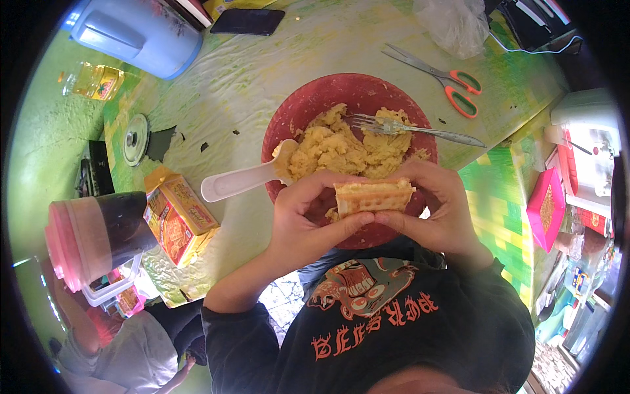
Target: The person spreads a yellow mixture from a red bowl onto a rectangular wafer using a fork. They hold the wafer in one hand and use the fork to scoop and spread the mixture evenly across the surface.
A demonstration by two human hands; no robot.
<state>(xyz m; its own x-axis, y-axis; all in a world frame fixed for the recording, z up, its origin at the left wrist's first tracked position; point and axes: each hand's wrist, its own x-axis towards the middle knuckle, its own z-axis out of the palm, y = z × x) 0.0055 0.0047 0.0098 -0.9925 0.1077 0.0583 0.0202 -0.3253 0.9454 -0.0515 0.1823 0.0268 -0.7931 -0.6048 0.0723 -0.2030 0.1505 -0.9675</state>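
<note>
Between my left hand [315, 212] and my right hand [433, 202] is a cracker sandwich [375, 197] with pale yellow filling, held by its ends above the near part of a red plastic bowl [290, 111]. Both thumbs press its near side; some fingers are hidden behind it. The bowl holds yellow mash [332, 147]. A white plastic spoon [241, 181] rests in the mash at the left, its handle over the rim. A metal fork [428, 132] lies across the mash and the right rim.
Orange-handled scissors [445, 76] lie beyond the bowl at right, near a plastic bag [455, 29]. At left stand a cracker box [179, 216], a pink-lidded pitcher [101, 236] and a pot lid [136, 140]. A blue pitcher [142, 37] and phone [247, 22] are farther back. Another person [133, 349] is at lower left.
</note>
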